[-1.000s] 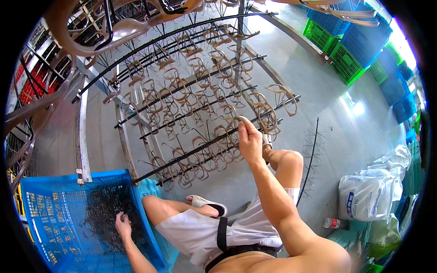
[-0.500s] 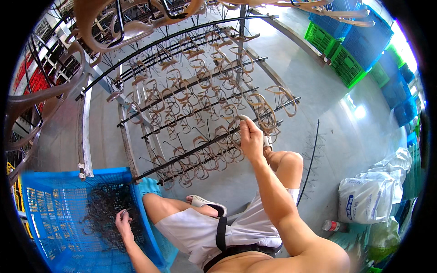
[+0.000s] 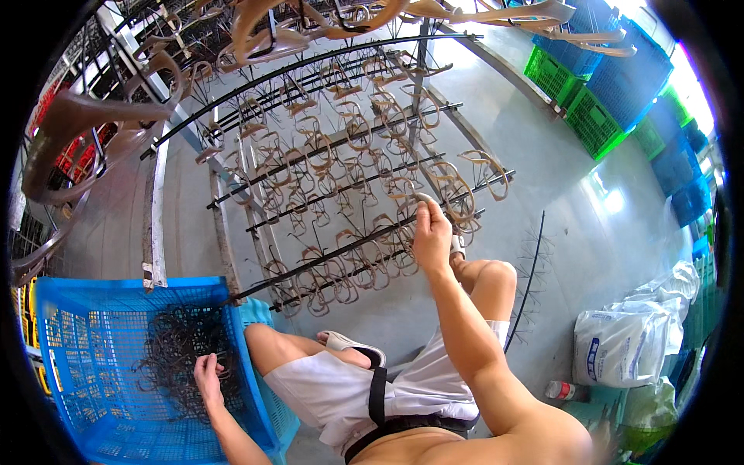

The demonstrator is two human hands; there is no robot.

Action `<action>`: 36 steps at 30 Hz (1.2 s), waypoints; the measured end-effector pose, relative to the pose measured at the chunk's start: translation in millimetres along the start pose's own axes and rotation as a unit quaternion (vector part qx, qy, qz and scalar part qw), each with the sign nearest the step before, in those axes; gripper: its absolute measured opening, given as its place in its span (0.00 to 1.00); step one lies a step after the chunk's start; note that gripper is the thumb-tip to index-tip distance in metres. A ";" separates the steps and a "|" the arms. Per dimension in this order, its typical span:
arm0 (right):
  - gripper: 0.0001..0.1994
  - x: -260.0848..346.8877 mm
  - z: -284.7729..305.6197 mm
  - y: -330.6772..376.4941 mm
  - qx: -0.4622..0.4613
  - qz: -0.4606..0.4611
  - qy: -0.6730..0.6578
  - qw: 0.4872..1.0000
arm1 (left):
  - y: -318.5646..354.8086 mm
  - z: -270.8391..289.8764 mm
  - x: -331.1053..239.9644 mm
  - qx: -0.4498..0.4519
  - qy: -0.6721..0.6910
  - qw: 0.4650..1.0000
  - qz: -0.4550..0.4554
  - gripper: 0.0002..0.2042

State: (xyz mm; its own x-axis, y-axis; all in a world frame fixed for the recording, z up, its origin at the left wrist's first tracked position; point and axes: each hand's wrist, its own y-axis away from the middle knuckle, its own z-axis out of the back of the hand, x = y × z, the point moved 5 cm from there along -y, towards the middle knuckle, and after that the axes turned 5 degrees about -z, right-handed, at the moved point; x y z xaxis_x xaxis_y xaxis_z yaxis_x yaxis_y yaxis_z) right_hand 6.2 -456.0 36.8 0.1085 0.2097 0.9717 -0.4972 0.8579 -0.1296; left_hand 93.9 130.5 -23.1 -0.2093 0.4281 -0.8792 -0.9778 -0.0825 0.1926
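Observation:
My right hand (image 3: 432, 236) is closed, pinching a brown curved piece (image 3: 422, 198) at the near right of a hanging rack. Around it, glossy brown looped pieces (image 3: 318, 271), shaped like eyeglass frames, hang from hooks along black bars (image 3: 333, 254). My left hand (image 3: 208, 378) is inside a blue plastic basket (image 3: 58, 372) at the lower left. Its fingers are drawn together over a heap of thin dark curved pieces (image 3: 174, 349). Whatever sits between those fingertips is too small to make out.
Large brown looped pieces (image 3: 70, 147) hang close at the upper left. A black bar with thin hooks (image 3: 528, 279) lies on the floor to the right. Beyond it are a white sack (image 3: 620, 349), a plastic bottle (image 3: 562, 390) and green crates (image 3: 593, 120).
My left hand has shifted slightly up within the basket, its fingers straighter. The right hand keeps its hold, almost unmoved. The view has shifted a little.

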 end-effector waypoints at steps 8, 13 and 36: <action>0.23 76.9 -10.8 78.2 -0.081 0.207 0.237 0.946 | 49.5 33.4 -49.6 -0.099 0.368 0.921 -0.076 0.06; 0.26 119.4 -82.8 190.2 0.407 0.240 -0.047 0.880 | 87.9 -17.9 -105.1 -0.018 0.479 0.870 -0.112 0.06; 0.10 15.4 -63.2 55.5 0.033 -0.153 -0.219 0.963 | 86.0 -27.8 -108.2 -0.137 -0.116 0.962 -0.207 0.10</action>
State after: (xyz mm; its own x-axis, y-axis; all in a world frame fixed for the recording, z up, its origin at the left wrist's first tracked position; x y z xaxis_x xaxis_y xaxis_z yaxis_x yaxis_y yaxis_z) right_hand 34.6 -375.5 32.1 -0.1080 -0.2777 0.9546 -0.5548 0.8136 0.1739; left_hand 32.1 52.1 76.5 0.1761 0.6619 -0.7286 -0.9491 -0.0822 -0.3040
